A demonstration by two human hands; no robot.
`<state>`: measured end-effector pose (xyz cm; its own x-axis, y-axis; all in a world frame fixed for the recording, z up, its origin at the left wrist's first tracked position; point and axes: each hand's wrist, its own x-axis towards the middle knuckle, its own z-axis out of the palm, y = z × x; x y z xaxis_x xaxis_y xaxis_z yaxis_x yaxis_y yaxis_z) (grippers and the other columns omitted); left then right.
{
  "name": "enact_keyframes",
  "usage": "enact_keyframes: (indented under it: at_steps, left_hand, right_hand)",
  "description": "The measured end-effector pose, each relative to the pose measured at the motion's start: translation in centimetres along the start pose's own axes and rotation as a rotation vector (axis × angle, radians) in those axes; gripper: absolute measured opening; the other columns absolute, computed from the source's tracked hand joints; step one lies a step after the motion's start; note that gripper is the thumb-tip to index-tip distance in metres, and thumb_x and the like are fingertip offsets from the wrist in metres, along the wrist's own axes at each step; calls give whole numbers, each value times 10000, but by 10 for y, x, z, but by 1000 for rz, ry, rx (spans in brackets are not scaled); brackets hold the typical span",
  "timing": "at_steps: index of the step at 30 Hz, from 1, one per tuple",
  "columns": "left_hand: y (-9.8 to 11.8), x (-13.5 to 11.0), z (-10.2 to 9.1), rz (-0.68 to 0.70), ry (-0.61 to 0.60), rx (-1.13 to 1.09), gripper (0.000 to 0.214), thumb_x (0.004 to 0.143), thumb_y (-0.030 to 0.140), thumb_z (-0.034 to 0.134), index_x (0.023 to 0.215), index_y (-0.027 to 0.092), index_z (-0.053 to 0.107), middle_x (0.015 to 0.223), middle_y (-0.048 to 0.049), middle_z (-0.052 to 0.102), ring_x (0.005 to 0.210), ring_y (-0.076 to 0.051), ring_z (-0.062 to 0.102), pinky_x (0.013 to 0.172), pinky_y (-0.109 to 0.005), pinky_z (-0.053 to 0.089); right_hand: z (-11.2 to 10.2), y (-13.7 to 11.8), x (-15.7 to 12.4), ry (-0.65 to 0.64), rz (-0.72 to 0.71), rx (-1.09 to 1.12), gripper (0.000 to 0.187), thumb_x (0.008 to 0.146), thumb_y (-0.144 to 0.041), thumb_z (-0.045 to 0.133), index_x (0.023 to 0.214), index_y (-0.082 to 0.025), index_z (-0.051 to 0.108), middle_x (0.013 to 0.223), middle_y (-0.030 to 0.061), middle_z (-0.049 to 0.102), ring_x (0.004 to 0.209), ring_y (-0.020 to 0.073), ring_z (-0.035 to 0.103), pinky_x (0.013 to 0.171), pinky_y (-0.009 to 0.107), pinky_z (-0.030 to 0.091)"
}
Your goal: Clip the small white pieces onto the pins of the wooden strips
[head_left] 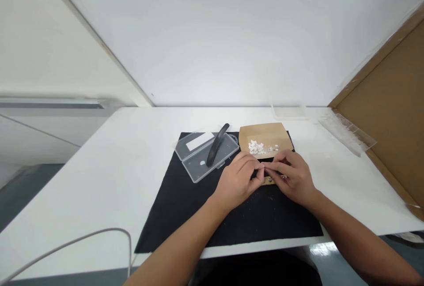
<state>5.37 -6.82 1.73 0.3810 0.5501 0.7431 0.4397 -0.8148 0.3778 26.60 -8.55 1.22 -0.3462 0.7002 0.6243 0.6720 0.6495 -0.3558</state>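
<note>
Nearest the viewer, a white cable (82, 237) loops across the front left corner of a white counter (99, 167). Two bare forearms reach in from the bottom edge over a black mat (232, 220) spread on the counter.

The left hand (236, 181) and right hand (296, 175) meet near the middle of the mat, fingertips touching. Each grip is pinched together, thumb against forefinger, and whatever sits between the fingertips is too small to make out. Just under the right hand's fingers, a short brown strip (269, 181) with tiny studs lies on the mat, partly covered.

Just beyond the hands lies a sheet of brown paper (266, 133) with a small heap of white bits (260, 147) on it. To its left, on the far left part of the mat, is an open clear plastic case (198, 162) holding a white label (199, 141), and a black curved tool (217, 144) rests across it.

Farther right, off the mat, a clear plastic tray (347, 133) sits near a large brown board (391, 109) that leans along the right side. White walls stand behind.
</note>
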Motion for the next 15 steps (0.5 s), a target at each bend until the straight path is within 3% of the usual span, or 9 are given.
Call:
enact_keyframes:
  at_steps: [9, 15]
  left_hand:
    - [5, 0, 3, -88, 38, -43, 105, 944, 115, 626, 900, 210, 641, 831, -49, 715, 837, -194, 685, 790, -353, 634]
    - [10, -1, 1, -309, 11, -208, 76, 915, 141, 656, 870, 197, 680, 831, -41, 701, 799, -163, 665, 549, -204, 553]
  right_hand:
    - [-2, -8, 6, 18, 82, 128, 143, 1022, -220, 674, 1055, -275, 802, 909, 48, 672, 858, 203, 643, 761, 386, 504]
    - [-3, -12, 7, 27, 158, 207, 123, 1019, -242, 687, 1031, -281, 803, 925, 40, 684, 878, 202, 662, 796, 381, 522]
